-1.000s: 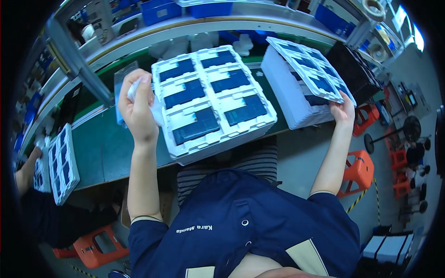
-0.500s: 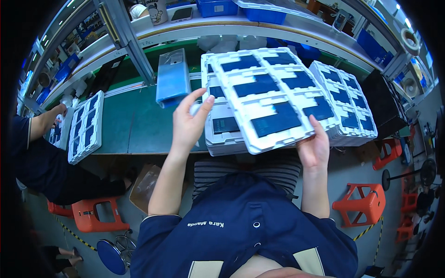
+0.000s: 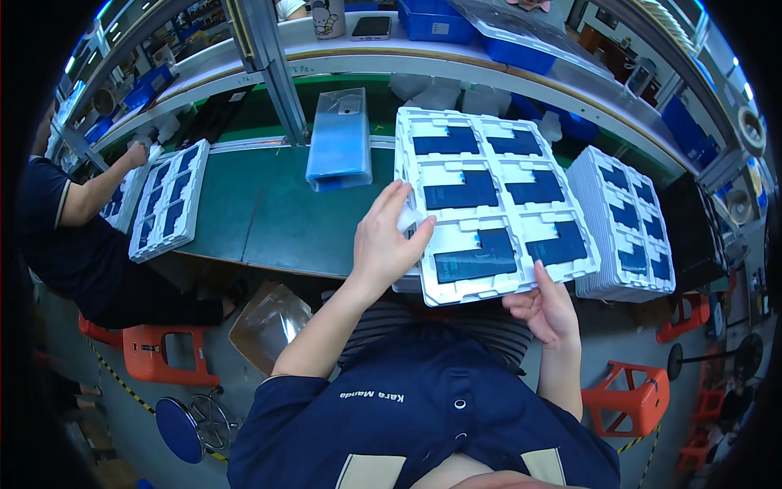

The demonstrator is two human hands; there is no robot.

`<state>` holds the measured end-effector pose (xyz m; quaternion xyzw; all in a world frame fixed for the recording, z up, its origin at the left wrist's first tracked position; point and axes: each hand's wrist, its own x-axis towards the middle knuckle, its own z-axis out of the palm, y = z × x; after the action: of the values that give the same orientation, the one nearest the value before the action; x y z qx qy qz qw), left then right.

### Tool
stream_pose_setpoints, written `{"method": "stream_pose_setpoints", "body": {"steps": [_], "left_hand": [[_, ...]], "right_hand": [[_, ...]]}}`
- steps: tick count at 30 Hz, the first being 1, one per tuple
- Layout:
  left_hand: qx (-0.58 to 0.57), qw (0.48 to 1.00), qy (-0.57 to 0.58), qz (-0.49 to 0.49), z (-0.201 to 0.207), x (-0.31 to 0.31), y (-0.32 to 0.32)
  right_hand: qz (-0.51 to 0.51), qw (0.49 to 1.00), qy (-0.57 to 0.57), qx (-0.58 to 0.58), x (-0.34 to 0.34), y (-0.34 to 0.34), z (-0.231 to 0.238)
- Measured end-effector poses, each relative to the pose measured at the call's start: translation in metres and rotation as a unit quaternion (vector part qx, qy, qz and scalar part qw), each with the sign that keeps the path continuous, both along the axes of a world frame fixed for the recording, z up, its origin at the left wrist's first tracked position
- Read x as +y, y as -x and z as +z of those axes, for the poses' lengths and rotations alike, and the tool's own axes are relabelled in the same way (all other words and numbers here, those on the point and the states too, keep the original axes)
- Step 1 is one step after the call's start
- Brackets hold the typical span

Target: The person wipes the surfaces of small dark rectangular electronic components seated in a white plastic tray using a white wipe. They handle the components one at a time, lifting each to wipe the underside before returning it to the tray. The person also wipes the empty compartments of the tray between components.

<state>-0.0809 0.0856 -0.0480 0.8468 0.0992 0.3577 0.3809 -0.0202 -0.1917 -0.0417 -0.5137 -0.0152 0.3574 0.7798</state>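
A white plastic tray with several black flat battery-like pieces in its pockets lies over the stack before me, squarely in line with it. A lower tray peeks out at the near left. My left hand is at the tray's left edge, a small soft white wad between thumb and fingers; its thumb tip touches the tray rim. My right hand grips the near right edge, thumb on top and fingers curled below.
A tall stack of similar filled trays stands at right, beside a black box. A blue-wrapped package lies on the green bench. At far left, a co-worker's hand is near another tray stack. A shelf crosses the back.
The upper tray has turned from a slant to sit straighter over the stack, covering most of the lower tray. My left hand has come to its left edge. The view has shifted.
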Motion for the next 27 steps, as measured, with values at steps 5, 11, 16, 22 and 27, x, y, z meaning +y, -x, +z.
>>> {"method": "stream_pose_setpoints", "body": {"steps": [5, 11, 16, 22, 27], "left_hand": [[0.011, 0.999, 0.044, -0.010, 0.001, 0.008, -0.007], [0.020, 0.998, 0.049, -0.029, 0.000, 0.026, -0.017], [0.014, 0.998, 0.055, -0.025, -0.003, 0.023, -0.012], [0.016, 0.994, 0.105, -0.029, -0.011, 0.030, -0.022], [-0.073, 0.984, 0.162, 0.000, -0.015, 0.022, -0.009]], "right_hand": [[0.165, 0.985, 0.042, 0.033, 0.004, -0.007, -0.026], [0.283, 0.952, 0.119, 0.000, 0.014, 0.007, -0.013], [0.052, 0.930, 0.107, -0.349, 0.009, 0.018, 0.024], [-0.115, 0.552, 0.476, -0.675, 0.017, -0.033, 0.027], [-0.018, 0.578, 0.612, -0.540, 0.019, -0.035, 0.024]]}}
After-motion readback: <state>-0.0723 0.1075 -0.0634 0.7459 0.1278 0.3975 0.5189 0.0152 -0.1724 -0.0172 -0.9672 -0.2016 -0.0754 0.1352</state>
